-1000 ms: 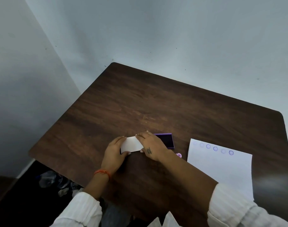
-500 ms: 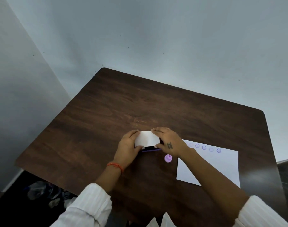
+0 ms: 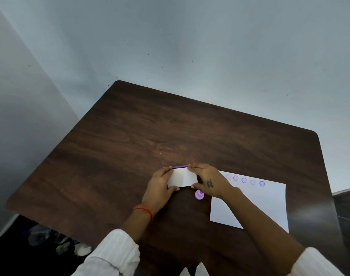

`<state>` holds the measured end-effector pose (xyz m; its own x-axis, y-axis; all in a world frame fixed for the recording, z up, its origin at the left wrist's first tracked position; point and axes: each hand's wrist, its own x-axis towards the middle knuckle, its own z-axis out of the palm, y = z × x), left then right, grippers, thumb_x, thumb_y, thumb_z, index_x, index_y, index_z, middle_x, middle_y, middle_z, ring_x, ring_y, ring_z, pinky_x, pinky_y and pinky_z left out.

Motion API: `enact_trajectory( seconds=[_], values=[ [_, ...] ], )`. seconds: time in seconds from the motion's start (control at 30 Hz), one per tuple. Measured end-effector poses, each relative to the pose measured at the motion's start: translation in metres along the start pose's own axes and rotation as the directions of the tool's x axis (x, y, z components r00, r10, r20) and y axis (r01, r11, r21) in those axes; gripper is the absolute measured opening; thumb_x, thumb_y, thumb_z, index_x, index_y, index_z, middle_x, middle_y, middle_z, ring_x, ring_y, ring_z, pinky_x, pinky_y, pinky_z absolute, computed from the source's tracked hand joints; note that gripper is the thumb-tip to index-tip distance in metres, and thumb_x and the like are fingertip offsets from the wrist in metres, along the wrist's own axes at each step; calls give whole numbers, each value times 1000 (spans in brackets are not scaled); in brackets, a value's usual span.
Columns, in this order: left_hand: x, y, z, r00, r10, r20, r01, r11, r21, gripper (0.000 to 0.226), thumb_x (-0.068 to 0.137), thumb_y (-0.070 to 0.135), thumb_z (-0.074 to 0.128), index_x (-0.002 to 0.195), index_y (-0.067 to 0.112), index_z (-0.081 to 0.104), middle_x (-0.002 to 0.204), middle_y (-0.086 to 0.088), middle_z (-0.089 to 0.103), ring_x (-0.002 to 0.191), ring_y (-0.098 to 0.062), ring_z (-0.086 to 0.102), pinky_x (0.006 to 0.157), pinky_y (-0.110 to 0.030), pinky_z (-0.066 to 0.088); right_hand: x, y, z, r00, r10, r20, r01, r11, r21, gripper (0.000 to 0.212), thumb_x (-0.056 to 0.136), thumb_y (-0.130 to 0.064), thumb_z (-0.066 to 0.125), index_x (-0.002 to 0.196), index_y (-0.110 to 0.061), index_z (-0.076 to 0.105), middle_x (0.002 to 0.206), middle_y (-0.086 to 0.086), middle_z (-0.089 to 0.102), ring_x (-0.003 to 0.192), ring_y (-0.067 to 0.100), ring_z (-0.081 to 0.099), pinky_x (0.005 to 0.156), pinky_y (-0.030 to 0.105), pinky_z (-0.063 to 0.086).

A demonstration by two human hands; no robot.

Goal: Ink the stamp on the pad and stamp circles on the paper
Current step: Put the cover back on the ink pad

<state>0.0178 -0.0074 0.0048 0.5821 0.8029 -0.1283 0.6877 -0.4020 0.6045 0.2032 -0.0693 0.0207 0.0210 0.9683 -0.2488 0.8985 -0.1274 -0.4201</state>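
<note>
The left hand [image 3: 159, 186] and right hand [image 3: 207, 181] each pinch an end of the white rectangular lid [image 3: 182, 177] lying over the purple ink pad [image 3: 180, 166]; the small lilac round stamp [image 3: 199, 194] stands just below, beside the white stamped paper sheet [image 3: 257, 204], on the dark wooden table [image 3: 150, 136].

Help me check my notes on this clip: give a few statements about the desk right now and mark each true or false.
1. Both hands, the left hand and the right hand, hold the white lid over the ink pad. True.
2. The stamp is in the right hand. False: it stands on the table, just below that hand.
3. The paper carries a row of stamped circles along its far edge. True.
4. The paper lies left of the ink pad. False: it lies to the right.
</note>
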Motion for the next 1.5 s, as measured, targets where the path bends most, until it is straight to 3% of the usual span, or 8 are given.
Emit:
enact_trajectory(
  seconds=[0.27, 0.83, 1.27, 1.5],
  values=[
    [-3, -4, 5, 1000, 14, -25, -13, 1000, 12, 64, 80, 24, 67, 136, 14, 38, 148, -3, 36, 138, -18, 25, 114, -32, 21, 3, 2, 2, 1000, -7, 20, 6, 1000, 12, 65, 82, -25, 65, 138, -16, 34, 149, 5, 36, 136, 20, 32, 111, 29, 24],
    [-5, -8, 7, 998, 3, -62, -5, 999, -32, 64, 78, 24, 69, 135, 18, 40, 147, -1, 38, 137, -16, 30, 111, -28, 23, 6, 2, 1, 999, -27, 23, 27, 1000, -6, 62, 81, -27, 65, 135, -16, 39, 148, 7, 37, 134, 23, 34, 108, 33, 29],
    [-2, -10, 1, 1000, -2, -10, 2, 999, -33, 68, 78, 25, 70, 137, 16, 36, 152, 3, 29, 136, -18, 30, 112, -33, 27, 8, 1, 3, 999, 14, 42, -15, 1000, 25, 60, 82, -28, 64, 135, -18, 39, 149, 6, 34, 135, 23, 33, 110, 34, 29],
    [7, -10, -5, 1000, 1, 28, -1, 1000, 7, 69, 78, 28, 70, 137, 14, 36, 148, -2, 36, 136, -19, 30, 114, -34, 25, 10, 3, 2, 999, 30, 21, -31, 998, 61, 60, 80, -28, 66, 134, -19, 41, 148, 5, 39, 134, 21, 35, 110, 33, 27]
  ],
)
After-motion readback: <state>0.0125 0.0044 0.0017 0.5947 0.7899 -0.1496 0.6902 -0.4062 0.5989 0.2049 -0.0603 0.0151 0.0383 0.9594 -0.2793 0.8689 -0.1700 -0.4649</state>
